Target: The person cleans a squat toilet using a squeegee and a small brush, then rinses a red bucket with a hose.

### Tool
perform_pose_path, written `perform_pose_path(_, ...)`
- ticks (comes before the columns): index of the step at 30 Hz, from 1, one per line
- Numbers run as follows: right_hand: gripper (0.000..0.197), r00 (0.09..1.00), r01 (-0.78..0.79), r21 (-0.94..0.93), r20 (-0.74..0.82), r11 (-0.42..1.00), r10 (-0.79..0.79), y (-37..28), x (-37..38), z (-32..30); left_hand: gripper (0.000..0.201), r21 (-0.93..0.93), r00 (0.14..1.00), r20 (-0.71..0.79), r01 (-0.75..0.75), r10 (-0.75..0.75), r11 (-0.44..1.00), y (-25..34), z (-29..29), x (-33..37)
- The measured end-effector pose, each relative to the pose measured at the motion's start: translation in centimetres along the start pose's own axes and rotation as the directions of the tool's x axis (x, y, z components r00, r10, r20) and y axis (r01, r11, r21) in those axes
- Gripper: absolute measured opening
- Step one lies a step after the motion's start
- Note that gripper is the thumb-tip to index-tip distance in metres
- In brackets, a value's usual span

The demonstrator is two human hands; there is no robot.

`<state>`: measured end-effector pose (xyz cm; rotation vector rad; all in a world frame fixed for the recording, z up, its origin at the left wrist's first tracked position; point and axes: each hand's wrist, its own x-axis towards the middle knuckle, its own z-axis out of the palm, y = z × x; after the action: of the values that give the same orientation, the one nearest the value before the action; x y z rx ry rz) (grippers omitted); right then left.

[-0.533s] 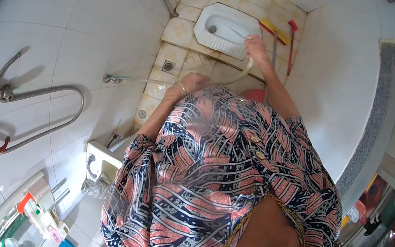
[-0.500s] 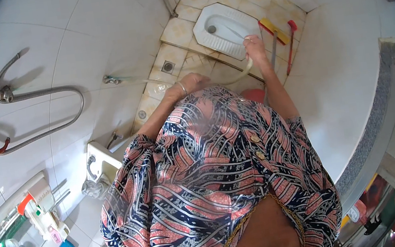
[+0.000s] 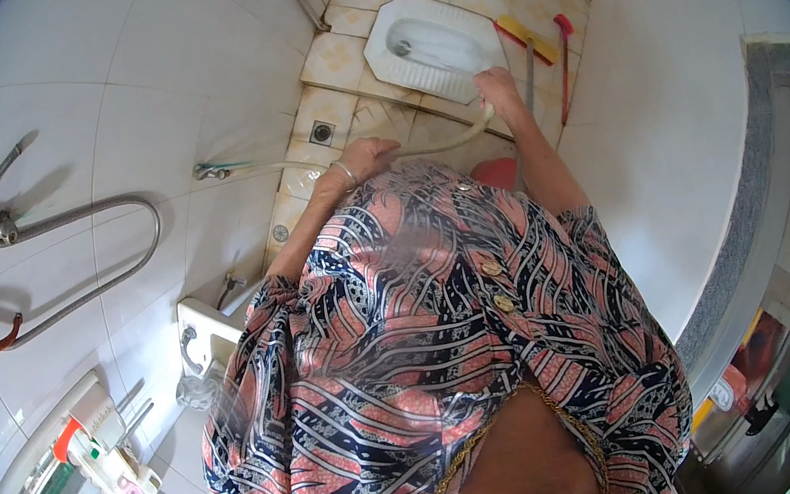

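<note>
A pale, flexible hose point(image 3: 449, 145) runs from a wall tap point(image 3: 211, 172) on the left, past my left hand, and curves up to my right hand. My right hand point(image 3: 498, 89) is closed around its end at the near right rim of a white squat toilet point(image 3: 440, 77). A whitish streak, seemingly water, crosses the bowl. My left hand point(image 3: 368, 158), with a bracelet at the wrist, is closed on the hose's middle; its fingertips are partly hidden. Below the hose, a red rounded thing point(image 3: 496, 172) is half covered by my patterned shirt.
A yellow-and-red broom head point(image 3: 527, 38) and a red-handled brush point(image 3: 564, 71) lie right of the toilet. A floor drain point(image 3: 322, 134) is at its left. A metal shower hose point(image 3: 156, 235) hangs on the left wall above a small basin point(image 3: 210, 329). A raised step edge crosses the tiles.
The view has shifted slightly, so the toilet sits further up and left. Both hands keep their hold on the hose; the right one stays by the toilet's rim.
</note>
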<state>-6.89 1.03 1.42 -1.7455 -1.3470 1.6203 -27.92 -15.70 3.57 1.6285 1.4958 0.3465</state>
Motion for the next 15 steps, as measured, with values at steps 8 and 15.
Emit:
perform_pose_path(8, 0.017, 0.997, -0.072, -0.130, -0.004, 0.989, 0.072, 2.2, 2.3, -0.4, 0.028, -0.096, 0.999, 0.034, -0.016, 0.020, 0.995, -0.3, 0.3, 0.1)
perform_pose_path(15, 0.027, 0.935, 0.117, 0.070, -0.344, 0.991, -0.086, -0.3, 0.1, -1.2, 0.027, 0.045, 0.983, -0.124, -0.127, 0.132, 0.991, 0.3, 0.1, 0.6)
